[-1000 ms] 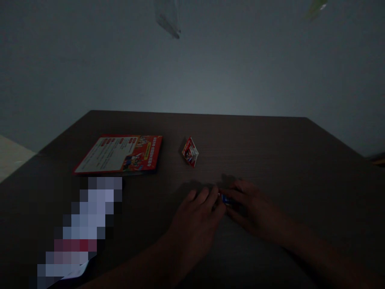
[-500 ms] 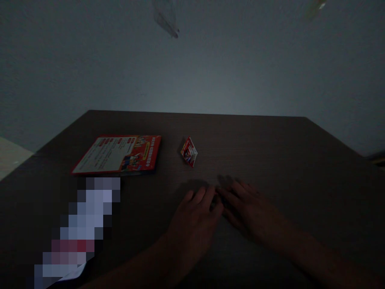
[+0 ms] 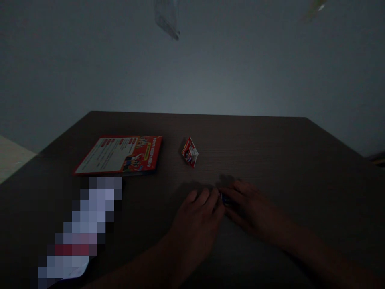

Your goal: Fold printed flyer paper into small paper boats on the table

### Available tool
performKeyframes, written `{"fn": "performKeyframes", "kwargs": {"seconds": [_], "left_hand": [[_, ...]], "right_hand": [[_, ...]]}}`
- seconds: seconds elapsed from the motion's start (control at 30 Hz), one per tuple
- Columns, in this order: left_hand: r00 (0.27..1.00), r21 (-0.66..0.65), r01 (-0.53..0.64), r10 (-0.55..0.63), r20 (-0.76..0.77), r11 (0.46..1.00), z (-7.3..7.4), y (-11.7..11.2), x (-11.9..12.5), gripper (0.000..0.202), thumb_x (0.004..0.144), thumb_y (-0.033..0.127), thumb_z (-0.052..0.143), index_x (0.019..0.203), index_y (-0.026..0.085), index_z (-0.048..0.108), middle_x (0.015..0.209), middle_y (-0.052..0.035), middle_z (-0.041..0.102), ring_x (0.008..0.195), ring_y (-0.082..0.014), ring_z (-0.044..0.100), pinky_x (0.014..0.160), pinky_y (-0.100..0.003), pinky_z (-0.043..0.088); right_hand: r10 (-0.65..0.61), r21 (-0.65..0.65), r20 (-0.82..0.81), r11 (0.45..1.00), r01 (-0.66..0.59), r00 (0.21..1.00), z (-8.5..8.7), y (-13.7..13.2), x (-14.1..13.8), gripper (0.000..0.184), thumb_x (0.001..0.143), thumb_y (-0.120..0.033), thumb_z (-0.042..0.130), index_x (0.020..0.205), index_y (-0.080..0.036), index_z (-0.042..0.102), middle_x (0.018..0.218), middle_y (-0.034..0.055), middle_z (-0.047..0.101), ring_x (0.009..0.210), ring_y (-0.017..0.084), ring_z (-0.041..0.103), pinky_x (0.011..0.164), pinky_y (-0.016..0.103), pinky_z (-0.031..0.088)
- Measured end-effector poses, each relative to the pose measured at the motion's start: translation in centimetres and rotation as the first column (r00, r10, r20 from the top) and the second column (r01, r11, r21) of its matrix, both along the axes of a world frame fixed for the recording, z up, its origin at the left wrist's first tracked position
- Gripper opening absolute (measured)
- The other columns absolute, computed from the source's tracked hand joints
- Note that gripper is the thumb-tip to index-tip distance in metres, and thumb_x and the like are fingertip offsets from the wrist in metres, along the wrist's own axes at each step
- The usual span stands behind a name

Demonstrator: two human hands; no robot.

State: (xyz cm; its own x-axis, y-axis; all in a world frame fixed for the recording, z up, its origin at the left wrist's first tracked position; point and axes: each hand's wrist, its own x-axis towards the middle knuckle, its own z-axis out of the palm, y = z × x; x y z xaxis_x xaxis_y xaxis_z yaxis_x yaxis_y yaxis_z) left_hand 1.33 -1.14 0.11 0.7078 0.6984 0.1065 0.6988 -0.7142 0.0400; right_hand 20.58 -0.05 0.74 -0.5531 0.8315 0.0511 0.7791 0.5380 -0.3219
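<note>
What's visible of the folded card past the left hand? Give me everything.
The folded card is small and thin, paper or light card by its look, printed red and white with a darker, multicoloured picture; any lettering is too small to read. It is bent, with faces slanting up rather than lying flat, and its outline is roughly a diamond. It sits on the table, right of the booklet and beyond the left hand, apart from both. Only the table appears to touch it.
</note>
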Motion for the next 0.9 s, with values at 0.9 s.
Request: {"fn": "performKeyframes", "kwargs": {"seconds": [0.9], "left_hand": [[1.0,-0.01,0.014,-0.014,0.008,1.0,0.14,-0.02,0.05,0.036,0.093,0.021,0.038,0.126,0.011,0.049,0.123,-0.0068,0.056,0.103,-0.0215,0.048,0.089,-0.038,0.035]], "right_hand": [[0.0,0.007,-0.073,1.0,0.0,0.997,-0.19,0.03,0.24,0.031,0.087,-0.026,0.054,0.117,-0.02,0.056,0.104,0.0089,0.058,0.096,0.023,0.055,0.085,0.041,0.048]]}}
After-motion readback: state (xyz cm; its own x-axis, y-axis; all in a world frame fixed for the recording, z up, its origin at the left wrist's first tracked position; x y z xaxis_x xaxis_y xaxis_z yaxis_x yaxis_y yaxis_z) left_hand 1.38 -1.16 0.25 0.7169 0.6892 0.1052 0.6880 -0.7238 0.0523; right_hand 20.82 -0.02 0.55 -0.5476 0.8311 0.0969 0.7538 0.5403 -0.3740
